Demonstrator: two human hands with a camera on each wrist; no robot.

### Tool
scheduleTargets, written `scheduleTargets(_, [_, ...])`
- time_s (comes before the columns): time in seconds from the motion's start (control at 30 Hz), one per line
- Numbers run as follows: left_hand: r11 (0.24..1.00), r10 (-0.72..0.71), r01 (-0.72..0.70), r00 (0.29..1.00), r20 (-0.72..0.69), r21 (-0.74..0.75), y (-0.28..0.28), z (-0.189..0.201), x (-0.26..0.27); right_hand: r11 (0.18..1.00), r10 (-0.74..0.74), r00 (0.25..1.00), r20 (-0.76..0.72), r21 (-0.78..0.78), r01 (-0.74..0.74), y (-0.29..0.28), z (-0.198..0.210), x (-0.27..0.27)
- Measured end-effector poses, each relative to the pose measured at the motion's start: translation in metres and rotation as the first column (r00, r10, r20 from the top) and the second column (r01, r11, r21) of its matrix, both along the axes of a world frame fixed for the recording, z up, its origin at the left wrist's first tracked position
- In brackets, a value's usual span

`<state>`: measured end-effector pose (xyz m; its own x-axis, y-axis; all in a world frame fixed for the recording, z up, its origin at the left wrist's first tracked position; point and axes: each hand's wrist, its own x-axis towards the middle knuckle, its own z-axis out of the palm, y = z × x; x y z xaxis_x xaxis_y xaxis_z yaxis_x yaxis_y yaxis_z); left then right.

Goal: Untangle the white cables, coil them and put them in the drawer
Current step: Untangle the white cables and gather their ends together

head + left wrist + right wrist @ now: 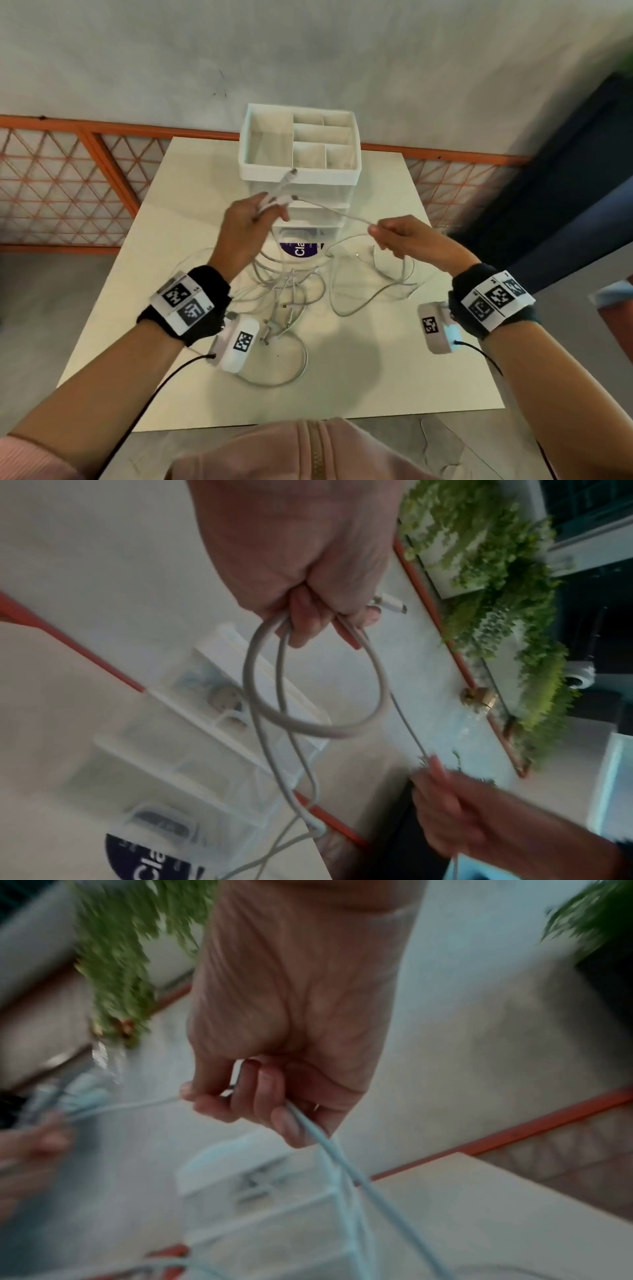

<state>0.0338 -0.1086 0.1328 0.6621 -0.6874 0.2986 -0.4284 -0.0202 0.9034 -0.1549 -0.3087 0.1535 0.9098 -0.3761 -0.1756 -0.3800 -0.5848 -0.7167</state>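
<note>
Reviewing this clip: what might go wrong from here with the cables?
The thin white cable stretched between the left hand and right hand runs into the tangled white cables on the pale table; pulling may tighten knots. Loops hang before the clear plastic drawer unit and could snag it.

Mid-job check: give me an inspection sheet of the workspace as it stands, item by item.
Surface: pale table, loose cable loops across its middle.
Job's things: white cables mostly tangled on the table; drawer unit at the far edge, divided top tray holding nothing visible.
Clutter: nothing seen beyond the cables.
Hands: left hand grips a small coil with plug ends sticking out; right hand pinches one strand.
Cables: one strand spans between the hands; black wrist-camera leads hang from both wrists.
Surroundings: grey wall, orange lattice railing, green plants.
</note>
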Motion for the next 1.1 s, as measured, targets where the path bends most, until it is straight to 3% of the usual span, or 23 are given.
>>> scheduleTargets(0.13, [0.975, 0.223, -0.221, 0.971, 0.082, -0.036, 0.017, -0.007, 0.032, 0.983, -0.146, 0.987, -0.066, -0.124, 0.137, -0.033, -0.020, -0.030])
scheduleTargets(0.27, [0.965, 0.208, -0.238, 0.950, 0.232, 0.110, 0.018, -0.013, 0.027, 0.921, -0.301, 0.946, 0.120, -0.222, 0.321, -0.048, -0.013, -0.039])
scheduleTargets(0.4, [0.941, 0.269, -0.300, 0.944, 0.189, 0.157, 0.022, -0.024, 0.023, 0.840, -0.286, 0.890, 0.355, -0.354, 0.411, -0.061, 0.021, -0.032])
scheduleTargets(0.5, [0.934, 0.274, -0.301, 0.949, 0.156, 0.193, 0.026, -0.026, 0.023, 0.855, -0.275, 0.895, 0.351, -0.337, 0.395, -0.061, 0.024, -0.023])
scheduleTargets(0.6, [0.936, 0.274, -0.305, 0.944, 0.183, 0.175, 0.027, -0.021, 0.017, 0.914, -0.263, 0.944, 0.201, -0.261, 0.311, -0.054, -0.001, -0.017])
scheduleTargets(0.67, [0.941, 0.276, -0.304, 0.943, 0.185, 0.147, 0.027, -0.016, 0.014, 0.932, -0.219, 0.972, -0.087, -0.314, 0.182, -0.049, -0.021, -0.014])
scheduleTargets(0.73, [0.950, 0.257, -0.278, 0.955, 0.149, 0.140, 0.026, -0.010, 0.009, 0.927, -0.262, 0.927, -0.269, -0.338, 0.164, -0.038, -0.035, -0.008])
scheduleTargets(0.8, [0.972, 0.189, -0.200, 0.977, 0.098, 0.122, 0.024, -0.005, 0.006, 0.935, -0.271, 0.926, -0.263, -0.300, 0.189, -0.024, -0.041, 0.002])
scheduleTargets(0.93, [0.995, -0.056, 0.059, 0.997, -0.053, 0.076, 0.017, 0.009, -0.004, 0.958, 0.119, 0.988, -0.098, -0.251, -0.140, 0.024, -0.024, 0.036])
scheduleTargets(1.03, [0.975, -0.221, 0.221, 0.953, -0.206, -0.020, 0.015, 0.022, -0.013, 0.893, 0.369, 0.923, -0.112, -0.234, -0.385, 0.065, -0.030, 0.072])
scheduleTargets(1.1, [0.963, -0.270, 0.251, 0.919, -0.289, -0.100, 0.018, 0.029, -0.016, 0.870, 0.420, 0.890, -0.180, -0.199, -0.451, 0.078, -0.043, 0.087])
